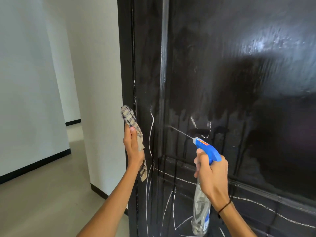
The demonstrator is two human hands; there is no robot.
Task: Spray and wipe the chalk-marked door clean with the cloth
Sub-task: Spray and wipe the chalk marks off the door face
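The black door (pixel 239 82) fills the right of the view, its upper panel wet and streaked with drips. White chalk lines (pixel 151 134) run down its left side and across the lower panel. My right hand (pixel 212 175) grips a clear spray bottle (pixel 201 209) by its blue trigger head, the nozzle aimed at the door; a thin jet leaves it toward the left. My left hand (pixel 133 144) holds a checked beige cloth (pixel 130 120) up near the door's left edge, thumb over the fabric, with the cloth's tail hanging below the palm.
A white wall (pixel 95 82) stands left of the black door frame (pixel 126 65). Beyond it a corridor with a beige floor (pixel 42 194) and black skirting runs back to the left.
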